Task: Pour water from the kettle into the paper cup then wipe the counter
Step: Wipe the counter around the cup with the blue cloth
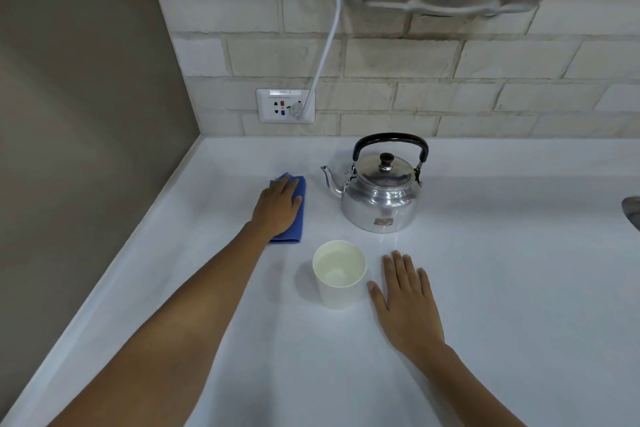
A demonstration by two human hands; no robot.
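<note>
Right hand point(407, 302) lies flat on the counter point(519, 288), palm down, fingers spread, holding nothing. It sits just right of the paper cup point(339, 274), thumb close to the cup wall; can't tell if it touches. Reads as a brace, and it keeps the cup from getting knocked.

Cup is upright, near centre, with water in it, so pouring looks done and wiping is the step in hand.

Left hand point(278, 206) is further out and left, pressed flat on the folded blue cloth point(294, 218), fingers extended, not clenched around it. Pressing down suits a sliding wipe.

Kettle point(381, 194) stands upright at the far right of the cloth, spout pointing left toward it, small gap between.

Room: open counter left of the cloth up to the side wall point(86, 114), and along the far tiled wall point(450, 97). The rightward stroke is blocked by the kettle, and nearward by the cup. Open surface far right, up to a metal edge point(632, 211).
</note>
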